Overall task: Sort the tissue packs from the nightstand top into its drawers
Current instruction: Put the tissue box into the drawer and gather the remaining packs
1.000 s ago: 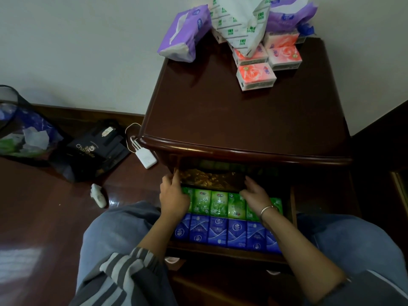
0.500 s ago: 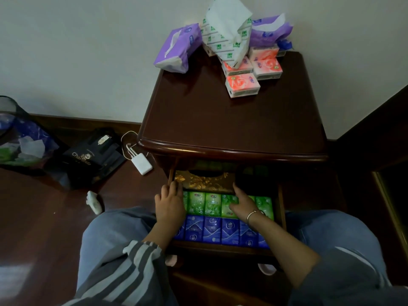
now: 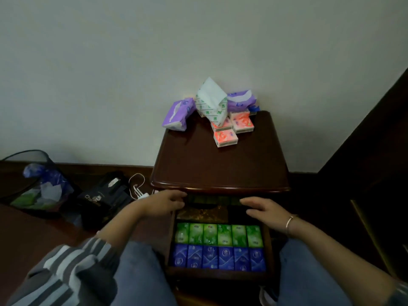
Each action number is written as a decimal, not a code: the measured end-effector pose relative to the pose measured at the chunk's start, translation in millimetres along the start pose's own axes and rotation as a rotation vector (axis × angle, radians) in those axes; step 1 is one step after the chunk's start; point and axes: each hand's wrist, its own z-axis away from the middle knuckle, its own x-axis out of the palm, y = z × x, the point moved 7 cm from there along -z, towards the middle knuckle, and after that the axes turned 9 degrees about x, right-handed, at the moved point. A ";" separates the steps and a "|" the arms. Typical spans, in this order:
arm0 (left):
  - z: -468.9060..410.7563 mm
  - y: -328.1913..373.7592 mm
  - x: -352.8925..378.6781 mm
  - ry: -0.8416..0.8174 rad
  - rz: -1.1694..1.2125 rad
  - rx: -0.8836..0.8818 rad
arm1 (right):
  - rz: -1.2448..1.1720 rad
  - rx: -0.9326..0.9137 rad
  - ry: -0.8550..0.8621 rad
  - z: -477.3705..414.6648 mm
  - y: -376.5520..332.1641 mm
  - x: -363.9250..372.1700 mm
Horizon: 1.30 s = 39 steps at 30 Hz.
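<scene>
Dark wood of the nightstand [image 3: 220,171] top lies bare to its front lip, tissue packs [image 3: 225,139] crowded at its back edge by the wall [image 3: 110,62]. Below, green packs [image 3: 218,235] and blue packs [image 3: 218,258] fill the front of the open drawer [image 3: 268,250] side to side. The left hand [image 3: 163,202] and right hand [image 3: 265,210] hover empty, fingers loosely outstretched, at the shadowed gap under the lip, contact unclear.

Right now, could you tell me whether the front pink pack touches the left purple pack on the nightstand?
Apart: the head view shows bare nightstand top between the front pink pack and the left purple pack.
</scene>
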 end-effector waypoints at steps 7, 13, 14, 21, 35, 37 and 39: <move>-36.6 53.4 -144.2 0.443 0.153 0.083 | 0.066 -0.098 0.290 -43.5 -110.6 -135.7; -99.6 19.4 -197.9 0.701 0.104 -0.107 | 0.048 0.015 0.511 -137.7 -175.6 -169.5; -110.4 9.2 -201.6 0.738 0.104 -0.152 | 0.036 0.039 0.532 -153.9 -182.4 -165.4; -167.9 -42.5 -197.2 0.827 0.353 -0.283 | -0.257 0.225 0.665 -215.1 -172.3 -127.2; -144.2 -56.7 -162.9 0.822 0.386 -0.413 | -0.685 -0.089 0.538 -143.1 -132.0 -123.8; -131.7 -49.0 -149.4 0.875 0.523 -0.319 | -0.847 -0.102 0.403 -116.1 -112.0 -119.5; -117.1 -40.9 -131.5 0.867 0.570 -0.255 | -0.965 -0.079 0.268 -85.9 -85.3 -113.4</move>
